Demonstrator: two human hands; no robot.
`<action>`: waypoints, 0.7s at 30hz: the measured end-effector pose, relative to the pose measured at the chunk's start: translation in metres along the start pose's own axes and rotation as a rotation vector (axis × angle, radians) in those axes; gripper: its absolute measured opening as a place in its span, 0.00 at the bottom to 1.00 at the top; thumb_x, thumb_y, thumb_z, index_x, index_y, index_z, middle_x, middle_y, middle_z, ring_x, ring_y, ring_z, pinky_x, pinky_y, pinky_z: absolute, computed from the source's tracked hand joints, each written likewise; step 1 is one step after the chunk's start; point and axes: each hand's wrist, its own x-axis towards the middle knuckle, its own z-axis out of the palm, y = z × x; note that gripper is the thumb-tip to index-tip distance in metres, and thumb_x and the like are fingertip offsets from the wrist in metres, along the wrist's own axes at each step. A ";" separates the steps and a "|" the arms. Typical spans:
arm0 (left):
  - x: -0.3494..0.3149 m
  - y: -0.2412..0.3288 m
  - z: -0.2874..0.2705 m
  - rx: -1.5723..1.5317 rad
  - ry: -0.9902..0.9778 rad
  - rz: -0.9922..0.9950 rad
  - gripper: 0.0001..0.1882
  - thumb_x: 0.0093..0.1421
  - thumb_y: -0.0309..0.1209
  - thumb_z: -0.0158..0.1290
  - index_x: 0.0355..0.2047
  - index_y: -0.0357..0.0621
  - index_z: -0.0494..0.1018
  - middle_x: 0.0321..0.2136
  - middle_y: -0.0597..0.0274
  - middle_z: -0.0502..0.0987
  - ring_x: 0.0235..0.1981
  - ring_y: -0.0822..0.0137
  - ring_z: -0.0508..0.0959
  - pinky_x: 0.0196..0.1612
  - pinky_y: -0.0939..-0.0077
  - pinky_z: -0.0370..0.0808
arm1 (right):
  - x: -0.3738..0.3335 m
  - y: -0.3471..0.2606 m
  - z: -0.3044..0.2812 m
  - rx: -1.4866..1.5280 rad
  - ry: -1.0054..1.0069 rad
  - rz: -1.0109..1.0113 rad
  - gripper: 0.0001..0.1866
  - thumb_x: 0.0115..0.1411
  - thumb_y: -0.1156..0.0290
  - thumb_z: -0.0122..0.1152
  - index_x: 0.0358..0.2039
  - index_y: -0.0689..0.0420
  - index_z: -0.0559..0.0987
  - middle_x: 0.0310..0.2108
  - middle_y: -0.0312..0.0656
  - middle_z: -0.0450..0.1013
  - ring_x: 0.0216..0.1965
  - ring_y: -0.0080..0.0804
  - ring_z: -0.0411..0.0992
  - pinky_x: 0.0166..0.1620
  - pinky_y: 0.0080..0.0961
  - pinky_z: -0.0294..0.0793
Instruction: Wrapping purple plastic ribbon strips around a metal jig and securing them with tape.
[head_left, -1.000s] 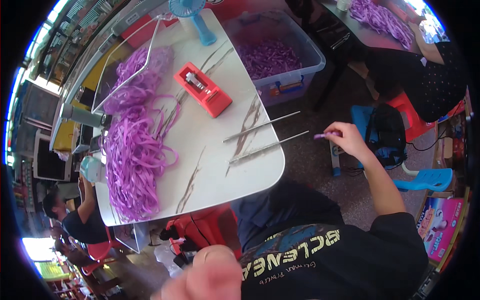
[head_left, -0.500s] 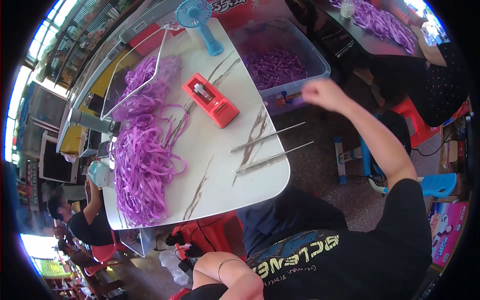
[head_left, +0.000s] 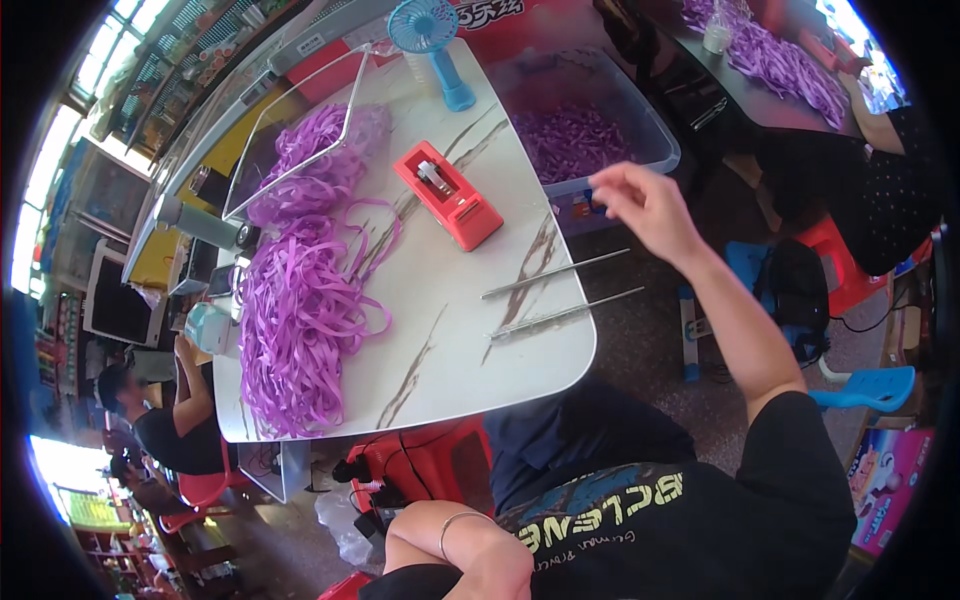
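Note:
My right hand (head_left: 648,208) is raised off the table's right edge, beside the near rim of a clear plastic bin (head_left: 655,165). Its fingers are loosely bent and apart, with nothing visible between them. Inside the bin lie many short purple ribbon pieces (head_left: 575,140). Low in the picture, my left hand (head_left: 505,570), with a bracelet at the wrist, rests against my body; its fingers are hidden. Two thin metal rods (head_left: 560,272) stick out over the table edge near my right forearm. A red tape dispenser (head_left: 470,215) stands on the marble-patterned table (head_left: 450,375).
A large heap of purple ribbon (head_left: 300,330) covers the table's left side, partly beneath a white wire frame (head_left: 345,120). At the far end stands a blue fan (head_left: 455,90). Other people sit left and far right, where another table holds purple ribbon. A blue stool (head_left: 870,390) is at right.
My right hand has gone from a closed fist over the bin's near corner to loosened, parted fingers, slightly lower and nearer. The view has shifted a little. My left arm stays put.

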 end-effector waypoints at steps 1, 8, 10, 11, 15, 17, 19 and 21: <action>-0.001 -0.001 -0.002 -0.009 -0.013 0.013 0.08 0.58 0.26 0.43 0.28 0.34 0.71 0.30 0.56 0.74 0.32 0.64 0.75 0.33 0.73 0.73 | -0.013 -0.007 0.006 0.074 0.007 -0.022 0.07 0.55 0.76 0.56 0.35 0.62 0.76 0.23 0.34 0.72 0.23 0.14 0.68 0.27 0.13 0.68; 0.010 -0.007 -0.021 0.090 -0.032 -0.137 0.10 0.59 0.31 0.45 0.26 0.39 0.73 0.25 0.59 0.73 0.29 0.64 0.75 0.28 0.77 0.75 | -0.081 -0.037 0.060 0.021 -0.252 -0.237 0.05 0.51 0.74 0.60 0.30 0.59 0.77 0.24 0.40 0.73 0.23 0.27 0.71 0.26 0.19 0.68; 0.031 -0.011 -0.007 0.169 0.384 -0.240 0.10 0.59 0.35 0.48 0.29 0.43 0.74 0.28 0.61 0.74 0.34 0.65 0.75 0.35 0.76 0.73 | -0.091 -0.030 0.070 0.023 -0.285 -0.193 0.05 0.52 0.73 0.60 0.30 0.59 0.77 0.24 0.42 0.73 0.24 0.31 0.72 0.26 0.22 0.69; 0.047 -0.009 0.007 0.231 0.602 -0.261 0.10 0.59 0.36 0.49 0.32 0.44 0.74 0.32 0.62 0.75 0.37 0.66 0.74 0.39 0.74 0.71 | -0.095 -0.030 0.078 0.045 -0.286 -0.178 0.05 0.52 0.73 0.60 0.29 0.58 0.77 0.23 0.42 0.73 0.23 0.31 0.72 0.26 0.22 0.69; 0.072 0.039 -0.002 0.208 0.406 -0.271 0.12 0.59 0.32 0.47 0.43 0.47 0.71 0.44 0.64 0.72 0.47 0.70 0.69 0.48 0.74 0.66 | -0.101 -0.024 0.091 -0.085 -0.258 -0.308 0.05 0.52 0.71 0.60 0.29 0.57 0.77 0.21 0.41 0.72 0.21 0.31 0.71 0.24 0.23 0.68; 0.078 0.037 -0.001 0.154 0.316 -0.106 0.13 0.59 0.31 0.46 0.45 0.47 0.70 0.46 0.62 0.70 0.49 0.70 0.68 0.50 0.74 0.64 | -0.100 -0.030 0.092 -0.058 -0.243 -0.244 0.05 0.52 0.70 0.60 0.28 0.57 0.77 0.20 0.41 0.72 0.20 0.31 0.71 0.23 0.23 0.67; 0.080 0.029 0.002 0.088 0.238 0.074 0.15 0.59 0.29 0.45 0.47 0.47 0.68 0.48 0.60 0.69 0.50 0.71 0.67 0.53 0.75 0.62 | -0.100 -0.030 0.091 -0.034 -0.309 -0.194 0.05 0.52 0.70 0.60 0.28 0.57 0.77 0.19 0.41 0.71 0.20 0.31 0.70 0.23 0.23 0.67; 0.086 0.019 0.008 -0.004 0.174 0.291 0.17 0.59 0.27 0.45 0.50 0.48 0.67 0.50 0.58 0.68 0.52 0.72 0.66 0.56 0.75 0.60 | -0.099 -0.027 0.089 -0.035 -0.304 -0.180 0.05 0.52 0.70 0.60 0.28 0.58 0.77 0.19 0.41 0.71 0.20 0.30 0.70 0.23 0.23 0.66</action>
